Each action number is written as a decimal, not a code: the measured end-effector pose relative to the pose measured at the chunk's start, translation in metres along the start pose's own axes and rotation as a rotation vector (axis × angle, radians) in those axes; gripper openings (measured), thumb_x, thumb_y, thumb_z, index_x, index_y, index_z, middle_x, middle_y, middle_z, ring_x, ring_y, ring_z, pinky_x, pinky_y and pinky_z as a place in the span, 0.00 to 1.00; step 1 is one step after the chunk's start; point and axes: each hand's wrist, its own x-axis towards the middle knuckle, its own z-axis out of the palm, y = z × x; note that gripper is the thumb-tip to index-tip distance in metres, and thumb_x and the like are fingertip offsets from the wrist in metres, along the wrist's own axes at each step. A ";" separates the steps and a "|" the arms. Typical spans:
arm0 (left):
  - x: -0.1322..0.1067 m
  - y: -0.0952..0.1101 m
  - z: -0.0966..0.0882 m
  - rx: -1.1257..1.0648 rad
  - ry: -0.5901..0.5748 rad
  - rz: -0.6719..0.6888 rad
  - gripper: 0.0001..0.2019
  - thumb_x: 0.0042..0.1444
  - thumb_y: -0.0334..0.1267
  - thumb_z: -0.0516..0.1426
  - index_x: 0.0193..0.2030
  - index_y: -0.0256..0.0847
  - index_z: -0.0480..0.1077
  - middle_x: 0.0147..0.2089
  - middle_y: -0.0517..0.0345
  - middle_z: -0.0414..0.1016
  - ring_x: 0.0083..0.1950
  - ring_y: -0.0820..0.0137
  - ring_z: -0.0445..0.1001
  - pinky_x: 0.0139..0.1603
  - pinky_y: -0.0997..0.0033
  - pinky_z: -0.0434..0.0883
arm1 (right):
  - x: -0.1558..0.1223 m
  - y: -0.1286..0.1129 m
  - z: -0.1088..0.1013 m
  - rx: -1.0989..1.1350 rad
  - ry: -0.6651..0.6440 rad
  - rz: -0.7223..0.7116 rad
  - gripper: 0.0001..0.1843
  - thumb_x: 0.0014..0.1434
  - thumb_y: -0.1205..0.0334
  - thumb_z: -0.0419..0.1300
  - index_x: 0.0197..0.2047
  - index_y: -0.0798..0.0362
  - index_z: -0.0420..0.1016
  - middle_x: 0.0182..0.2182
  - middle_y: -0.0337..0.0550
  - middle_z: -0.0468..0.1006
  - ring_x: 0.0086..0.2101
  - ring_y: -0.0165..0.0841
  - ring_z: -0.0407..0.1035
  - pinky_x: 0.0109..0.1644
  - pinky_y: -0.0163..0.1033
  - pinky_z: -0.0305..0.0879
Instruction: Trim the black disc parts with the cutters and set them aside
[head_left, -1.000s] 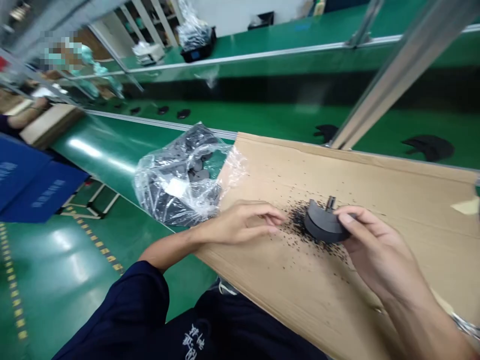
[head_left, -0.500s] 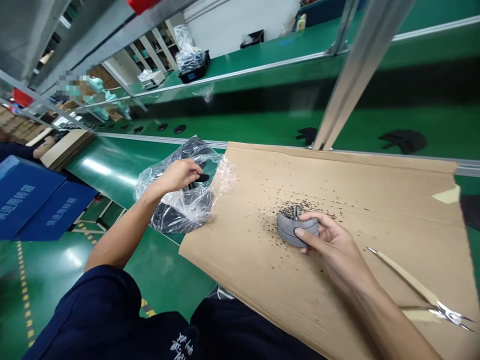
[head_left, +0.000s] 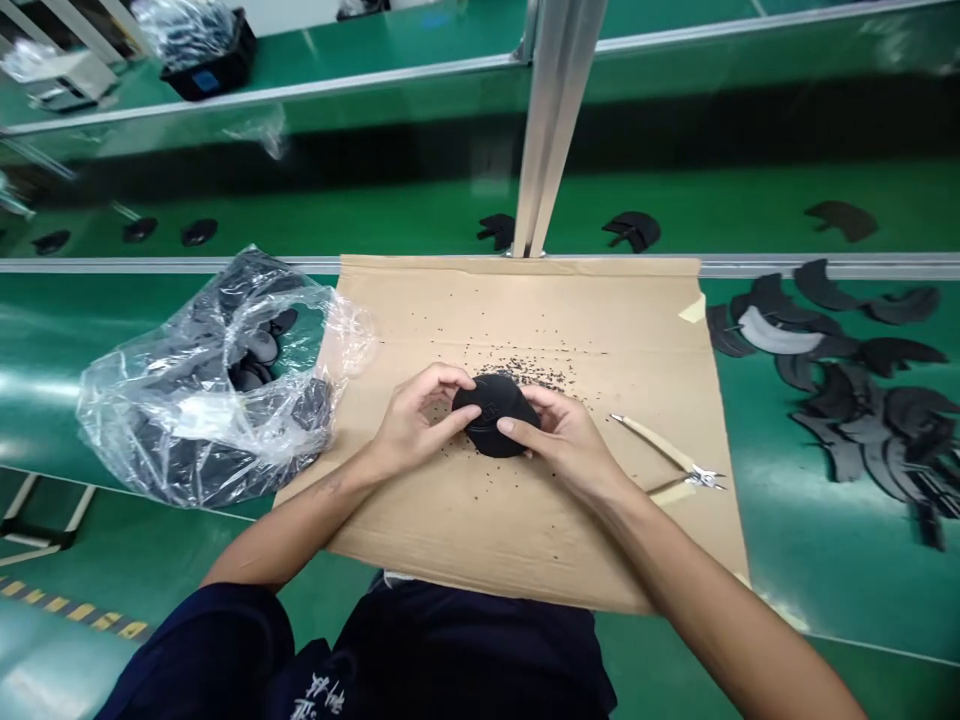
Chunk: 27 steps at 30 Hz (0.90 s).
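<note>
Over the cardboard sheet [head_left: 420, 540], both hands meet on black plastic pieces. My left hand [head_left: 420, 420] pinches a round black disc [head_left: 487, 393] by its left edge, thumb on top. With thumb and fingers, my right hand [head_left: 566, 430] grips a curved black part [head_left: 506, 440] from the right. The disc lies against the curved part; whether they are joined I cannot tell. Small black crumbs [head_left: 536, 372] are scattered just behind the pieces. Pliers [head_left: 701, 475] with pale handles lie with handles spread, right of my right hand.
On the left, a clear plastic bag [head_left: 202, 400] holds dark discs. Several curved black parts [head_left: 847, 390] are heaped to the right on the green bench [head_left: 772, 570]. A metal post [head_left: 559, 130] rises behind the cardboard. More dark pieces [head_left: 634, 230] lie beyond the rail.
My left hand has come from the plastic bag with a black disc and brought it to the curved part in my right hand. The view has swung right.
</note>
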 end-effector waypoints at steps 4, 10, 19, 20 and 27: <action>-0.005 -0.004 -0.002 0.090 -0.040 0.055 0.17 0.62 0.37 0.63 0.58 0.41 0.72 0.47 0.52 0.79 0.43 0.71 0.76 0.45 0.70 0.75 | 0.000 0.002 0.002 -0.097 -0.011 0.002 0.20 0.49 0.46 0.73 0.38 0.52 0.80 0.34 0.39 0.80 0.34 0.32 0.73 0.35 0.37 0.72; -0.005 -0.002 -0.006 0.164 -0.073 0.139 0.19 0.64 0.37 0.61 0.61 0.42 0.71 0.45 0.53 0.80 0.43 0.70 0.76 0.44 0.69 0.76 | 0.000 0.006 0.003 -0.171 0.060 -0.005 0.25 0.46 0.41 0.74 0.39 0.53 0.81 0.31 0.38 0.79 0.30 0.30 0.71 0.34 0.36 0.71; -0.006 0.007 -0.003 0.036 -0.034 0.106 0.23 0.61 0.38 0.64 0.63 0.45 0.70 0.45 0.53 0.79 0.43 0.71 0.76 0.44 0.70 0.77 | -0.011 0.002 0.006 -0.518 0.147 -0.339 0.11 0.60 0.52 0.67 0.43 0.48 0.85 0.39 0.45 0.86 0.39 0.38 0.78 0.45 0.45 0.76; -0.006 0.008 -0.003 0.010 -0.038 0.097 0.22 0.60 0.40 0.65 0.61 0.45 0.72 0.45 0.53 0.79 0.44 0.71 0.77 0.44 0.71 0.77 | -0.012 0.001 0.007 -0.540 0.143 -0.395 0.10 0.60 0.55 0.67 0.44 0.47 0.85 0.40 0.45 0.86 0.40 0.39 0.79 0.47 0.45 0.76; -0.007 0.011 -0.009 -0.025 -0.049 0.179 0.14 0.63 0.38 0.63 0.55 0.43 0.77 0.44 0.51 0.81 0.45 0.70 0.79 0.45 0.70 0.78 | -0.010 0.008 0.006 -0.540 0.077 -0.712 0.18 0.58 0.73 0.66 0.47 0.42 0.84 0.44 0.42 0.86 0.40 0.36 0.81 0.44 0.43 0.77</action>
